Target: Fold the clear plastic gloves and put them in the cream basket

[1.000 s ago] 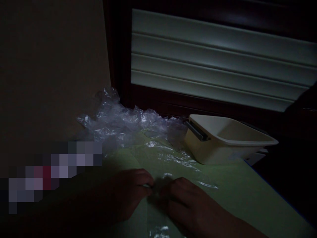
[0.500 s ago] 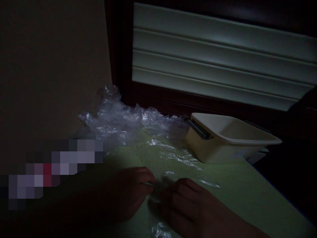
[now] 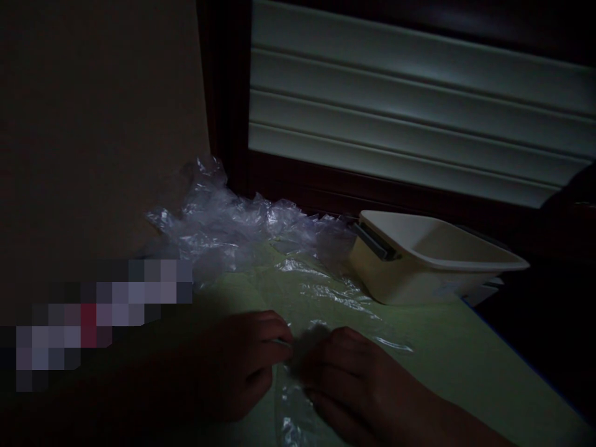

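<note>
A thin clear plastic bag (image 3: pixel 292 410) lies on the green tabletop (image 3: pixel 484 366), running down between my two hands. My left hand (image 3: pixel 254 360) is closed at the bag's left side, thumb and forefinger pinched together on its upper part. Just to the right, my right hand (image 3: pixel 354 379) is curled over the plastic with its fingers bent and pressed together. Deep shadow hides the fingertips of the right hand. Beyond the hands, another flat sheet of clear plastic (image 3: pixel 335 298) shines on the table.
Crumpled clear plastic bags (image 3: pixel 223 217) are heaped at the back, against the wall. A cream plastic bin (image 3: pixel 400 282) with a dark handle stands at the back right, near the table's edge. Behind it is a dark-framed slatted panel (image 3: pixel 395 105). At left, an area is pixelated.
My right hand has shifted slightly up and right, and its fingers have drawn in. More of the plastic between the hands shows. The left hand stays almost in place, its thumb slightly lower.
</note>
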`<state>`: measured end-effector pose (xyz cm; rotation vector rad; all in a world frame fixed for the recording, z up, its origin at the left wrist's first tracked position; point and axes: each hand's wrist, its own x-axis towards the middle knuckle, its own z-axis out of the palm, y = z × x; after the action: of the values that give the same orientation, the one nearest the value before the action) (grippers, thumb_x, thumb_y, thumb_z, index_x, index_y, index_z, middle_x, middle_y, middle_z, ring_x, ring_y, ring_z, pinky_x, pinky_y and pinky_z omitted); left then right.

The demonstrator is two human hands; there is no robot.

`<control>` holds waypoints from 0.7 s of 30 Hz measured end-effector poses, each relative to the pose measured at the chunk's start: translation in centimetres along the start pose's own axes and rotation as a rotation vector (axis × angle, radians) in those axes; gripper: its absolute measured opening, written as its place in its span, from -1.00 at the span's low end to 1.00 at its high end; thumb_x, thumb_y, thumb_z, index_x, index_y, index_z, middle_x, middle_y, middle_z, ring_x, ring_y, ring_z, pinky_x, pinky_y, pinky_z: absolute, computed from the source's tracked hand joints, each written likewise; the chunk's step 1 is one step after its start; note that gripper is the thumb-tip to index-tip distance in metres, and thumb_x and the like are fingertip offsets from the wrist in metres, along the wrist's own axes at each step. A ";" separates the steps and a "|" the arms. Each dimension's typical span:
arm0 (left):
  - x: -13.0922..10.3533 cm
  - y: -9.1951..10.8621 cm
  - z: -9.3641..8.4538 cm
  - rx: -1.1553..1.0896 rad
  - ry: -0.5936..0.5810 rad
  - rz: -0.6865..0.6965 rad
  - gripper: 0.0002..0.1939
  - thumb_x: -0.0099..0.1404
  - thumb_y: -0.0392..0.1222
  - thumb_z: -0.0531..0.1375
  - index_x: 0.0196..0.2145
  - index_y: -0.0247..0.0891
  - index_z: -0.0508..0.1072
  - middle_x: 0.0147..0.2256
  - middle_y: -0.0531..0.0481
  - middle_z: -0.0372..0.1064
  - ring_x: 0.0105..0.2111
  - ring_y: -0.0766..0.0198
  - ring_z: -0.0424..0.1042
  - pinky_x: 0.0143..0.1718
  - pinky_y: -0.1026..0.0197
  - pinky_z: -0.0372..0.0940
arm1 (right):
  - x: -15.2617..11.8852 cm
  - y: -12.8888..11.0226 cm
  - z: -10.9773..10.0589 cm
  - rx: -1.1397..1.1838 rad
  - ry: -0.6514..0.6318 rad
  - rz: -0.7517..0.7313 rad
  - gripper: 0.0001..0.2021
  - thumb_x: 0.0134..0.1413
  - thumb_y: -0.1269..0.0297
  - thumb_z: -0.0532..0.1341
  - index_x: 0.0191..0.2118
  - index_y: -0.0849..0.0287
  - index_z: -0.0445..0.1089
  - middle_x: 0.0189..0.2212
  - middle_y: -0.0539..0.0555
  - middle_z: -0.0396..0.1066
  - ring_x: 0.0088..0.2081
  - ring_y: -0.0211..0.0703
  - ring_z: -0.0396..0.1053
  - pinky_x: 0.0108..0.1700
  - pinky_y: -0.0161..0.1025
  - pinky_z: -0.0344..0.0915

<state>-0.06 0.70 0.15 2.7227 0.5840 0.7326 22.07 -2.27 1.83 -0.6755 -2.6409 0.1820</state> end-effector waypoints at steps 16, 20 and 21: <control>-0.4 -0.7 0.5 -0.008 0.003 -0.022 -0.86 0.24 -0.15 0.23 -0.28 -0.26 0.47 -0.16 -0.09 0.38 -0.20 0.17 0.39 -0.19 0.18 0.31 | 0.0 -0.1 -1.2 0.129 0.004 0.069 -0.80 0.18 0.53 0.05 -0.18 0.21 0.38 -0.34 0.11 0.46 -0.30 -0.13 0.34 -0.22 -0.21 0.22; -0.6 -0.9 0.6 0.052 -0.009 0.005 -0.84 0.25 -0.11 0.23 -0.32 -0.25 0.53 -0.14 -0.10 0.39 -0.21 0.15 0.41 -0.20 0.17 0.31 | 0.0 -0.2 -1.1 0.121 -0.007 0.076 -0.82 0.20 0.50 0.04 -0.23 0.22 0.39 -0.36 0.11 0.44 -0.32 -0.13 0.32 -0.23 -0.19 0.21; -0.6 -1.0 0.7 0.067 -0.014 0.017 -0.84 0.27 -0.12 0.21 -0.35 -0.25 0.53 -0.15 -0.10 0.39 -0.22 0.16 0.41 -0.21 0.17 0.30 | 0.1 -0.3 -1.1 0.123 -0.016 0.075 -0.82 0.19 0.50 0.04 -0.25 0.23 0.39 -0.37 0.12 0.44 -0.32 -0.14 0.32 -0.23 -0.20 0.21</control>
<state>-0.50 1.25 -1.02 2.7955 0.5935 0.7102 22.39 -2.44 2.94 -0.7339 -2.5956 0.3697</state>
